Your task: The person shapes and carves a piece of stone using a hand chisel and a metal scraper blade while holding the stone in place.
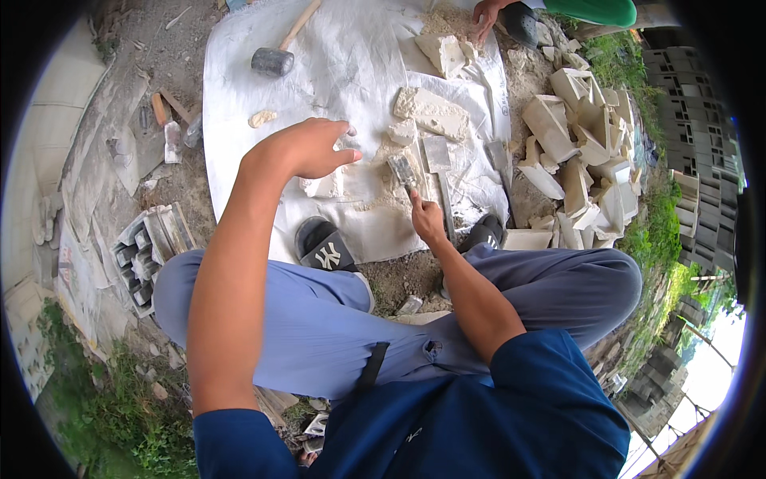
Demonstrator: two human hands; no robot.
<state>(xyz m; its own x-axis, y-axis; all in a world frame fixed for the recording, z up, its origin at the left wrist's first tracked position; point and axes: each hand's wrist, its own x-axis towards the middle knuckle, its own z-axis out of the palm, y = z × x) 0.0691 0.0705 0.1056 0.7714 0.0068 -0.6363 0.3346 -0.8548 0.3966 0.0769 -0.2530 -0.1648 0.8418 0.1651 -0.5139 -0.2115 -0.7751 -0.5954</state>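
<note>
Grey, pale-smeared, rectangular-headed tool (401,168)

white interlocking letters (327,256) on black sandal (313,231), unreadable mark (413,434) on navy shirt (511,423)

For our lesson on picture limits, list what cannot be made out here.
In the head view:
Left hand: its back hides the palm, so anything held is unclear.
Hand tool: the right hand covers much of its handle.
Mallet: its handle's end is lost at the upper edge.
Co-worker's hand: the upper edge cuts off most of the person.
</note>
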